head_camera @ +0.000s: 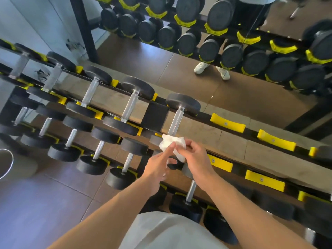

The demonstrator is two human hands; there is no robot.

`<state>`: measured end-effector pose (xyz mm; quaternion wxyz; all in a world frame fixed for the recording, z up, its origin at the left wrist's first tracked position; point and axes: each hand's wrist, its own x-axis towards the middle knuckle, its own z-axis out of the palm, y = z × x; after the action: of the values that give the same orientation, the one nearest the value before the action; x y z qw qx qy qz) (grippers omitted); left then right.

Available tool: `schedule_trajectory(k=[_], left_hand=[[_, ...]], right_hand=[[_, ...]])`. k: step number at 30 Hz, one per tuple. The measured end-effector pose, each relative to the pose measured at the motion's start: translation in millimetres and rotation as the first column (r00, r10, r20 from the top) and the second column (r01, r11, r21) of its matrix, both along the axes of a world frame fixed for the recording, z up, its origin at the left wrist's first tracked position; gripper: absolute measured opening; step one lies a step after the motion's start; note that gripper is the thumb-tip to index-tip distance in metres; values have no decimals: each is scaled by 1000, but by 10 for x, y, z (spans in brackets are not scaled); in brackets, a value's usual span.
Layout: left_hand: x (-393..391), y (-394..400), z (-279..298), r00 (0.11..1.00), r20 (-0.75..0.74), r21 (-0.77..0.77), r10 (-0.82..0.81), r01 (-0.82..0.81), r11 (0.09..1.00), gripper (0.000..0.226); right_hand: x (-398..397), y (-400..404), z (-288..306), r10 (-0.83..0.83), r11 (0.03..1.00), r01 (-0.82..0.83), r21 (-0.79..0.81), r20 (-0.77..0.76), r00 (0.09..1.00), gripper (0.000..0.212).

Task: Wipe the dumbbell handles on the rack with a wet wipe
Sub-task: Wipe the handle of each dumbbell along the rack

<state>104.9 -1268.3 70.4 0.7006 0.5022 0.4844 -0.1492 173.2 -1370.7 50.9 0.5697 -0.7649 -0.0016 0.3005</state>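
Observation:
A crumpled white wet wipe (170,143) is held between both hands just over the near end of a dumbbell's chrome handle (177,121) on the top shelf of the black rack (156,115). My right hand (196,159) pinches the wipe's right side with curled fingers. The left hand (158,163) pinches it from below, its forefinger stretched up along the cloth. The near weight of that dumbbell is hidden under my hands. Several other black dumbbells with chrome handles, such as one (130,106), lie in rows to the left.
Empty yellow cradles (227,123) line the rack to the right. A wall mirror (233,83) behind the rack reflects dumbbells and a person's white shoes. Brown tiled floor (36,203) lies at lower left. Lower shelves hold more dumbbells (186,205).

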Motion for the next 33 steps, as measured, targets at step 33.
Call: schedule_trajectory(k=[33], left_hand=[[460, 808, -288, 982, -97, -140, 161, -173, 975, 38]], right_hand=[[447, 314, -163, 694, 720, -408, -561, 605, 391, 50]])
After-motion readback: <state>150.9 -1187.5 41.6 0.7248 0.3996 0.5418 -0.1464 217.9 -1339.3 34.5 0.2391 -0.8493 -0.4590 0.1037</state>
